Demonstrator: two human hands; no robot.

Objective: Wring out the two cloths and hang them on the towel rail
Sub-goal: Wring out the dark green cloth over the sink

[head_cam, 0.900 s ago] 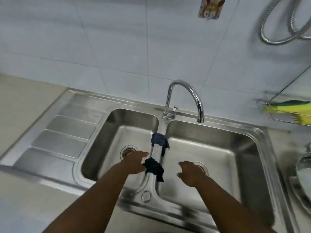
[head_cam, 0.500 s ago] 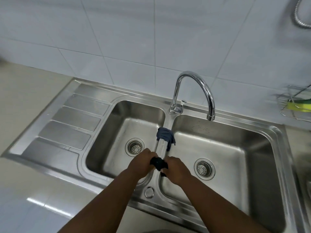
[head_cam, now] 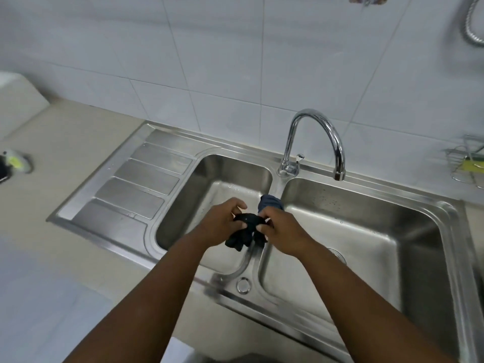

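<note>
A small black cloth (head_cam: 245, 231) is bunched between both hands above the divider of the steel double sink (head_cam: 366, 184). My left hand (head_cam: 222, 226) grips its left end and my right hand (head_cam: 281, 231) grips its right end; loose folds hang below. A second cloth, dark blue (head_cam: 271, 201), lies draped over the divider just behind my right hand, partly hidden by it. No towel rail is in view.
A chrome tap (head_cam: 314, 142) arches over the right basin. The ribbed draining board (head_cam: 136, 184) lies to the left, beige counter beyond it. A wire rack with a yellow-green sponge (head_cam: 471, 166) hangs at the right edge. A metal hose (head_cam: 471, 22) hangs top right.
Both hands closed on the black cloth and lifted it off the sink divider. The blue cloth stayed on the divider. The camera view shifted left and back.
</note>
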